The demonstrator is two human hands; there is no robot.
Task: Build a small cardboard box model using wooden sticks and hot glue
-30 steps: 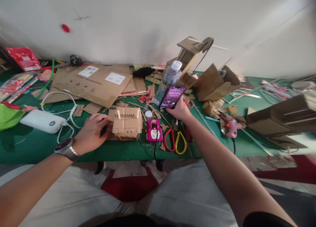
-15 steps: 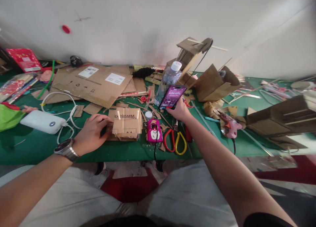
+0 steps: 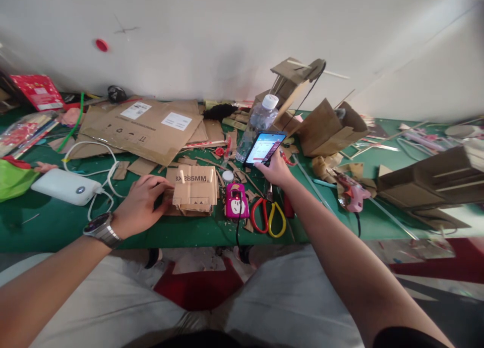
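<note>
My right hand [image 3: 278,167] grips a smartphone [image 3: 260,149], its thumb at the lower edge of the lit screen. The phone is tilted in front of a clear plastic bottle [image 3: 261,117] with a white cap. My left hand [image 3: 145,203], with a watch on the wrist, has its fingers curled at the left edge of a small cardboard box [image 3: 194,189] with short sticks on top. Its fingertips are partly hidden there. Between the hands lie a purple socket adapter [image 3: 237,200] with a black cord and pliers [image 3: 278,219] with one red and one yellow handle.
A white power bank [image 3: 66,186] with a white cable lies at left. Flattened cardboard [image 3: 151,131] and scraps spread behind. A pink glue gun [image 3: 353,192], a cardboard box [image 3: 330,126] and another cardboard structure [image 3: 427,179] stand at right. A cardboard crane-like model [image 3: 297,70] rises behind the bottle.
The phone's screen has switched from a purple display to a mostly light blue and white one. Both hands stay in nearly the same place.
</note>
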